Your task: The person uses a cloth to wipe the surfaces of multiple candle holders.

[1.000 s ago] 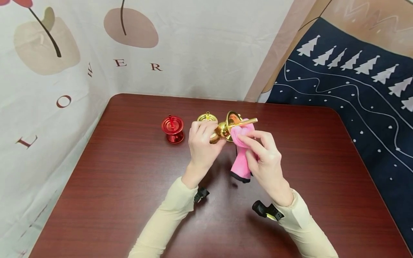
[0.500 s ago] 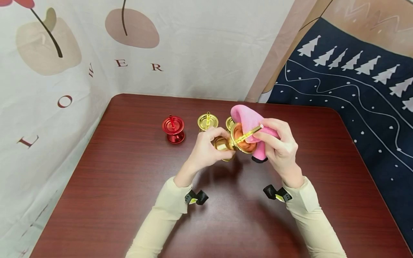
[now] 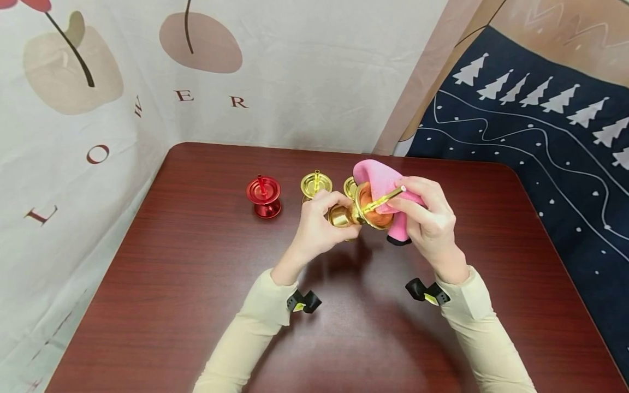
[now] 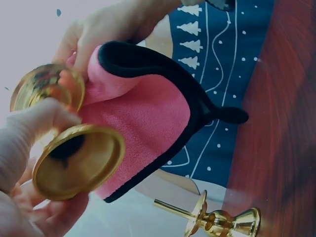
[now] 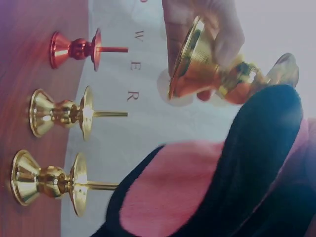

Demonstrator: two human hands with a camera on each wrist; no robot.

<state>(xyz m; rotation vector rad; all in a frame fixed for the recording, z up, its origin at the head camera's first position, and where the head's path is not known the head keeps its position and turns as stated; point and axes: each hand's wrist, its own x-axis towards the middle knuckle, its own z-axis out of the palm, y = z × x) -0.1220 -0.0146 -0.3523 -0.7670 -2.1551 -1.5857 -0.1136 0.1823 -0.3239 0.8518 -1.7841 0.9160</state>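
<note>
My left hand point(image 3: 316, 226) grips a gold candlestick point(image 3: 340, 216) by its base and stem, holding it tilted above the table with its dish and long pin toward the right. A pink cloth point(image 3: 377, 179) with black edging is pinched in my right hand point(image 3: 434, 224) and lies over the dish, beside the pin. In the left wrist view the hollow underside of the held candlestick point(image 4: 81, 160) faces the camera, with the cloth point(image 4: 143, 113) hanging behind it. The cloth point(image 5: 173, 187) covers much of the right wrist view, and the right fingertips are partly hidden.
A red candlestick point(image 3: 266, 192) stands upright toward the table's back left. To its right stand two gold candlesticks, one point(image 5: 59, 113) in the middle and another point(image 5: 49, 182) at the right, partly hidden behind the hands in the head view. Printed curtains point(image 3: 314, 82) hang behind the brown table point(image 3: 196, 305).
Both hands have come to the right with the candlestick, whose dish has turned more toward the head camera. The cloth has shifted up across the dish. Over the last half second little moved.
</note>
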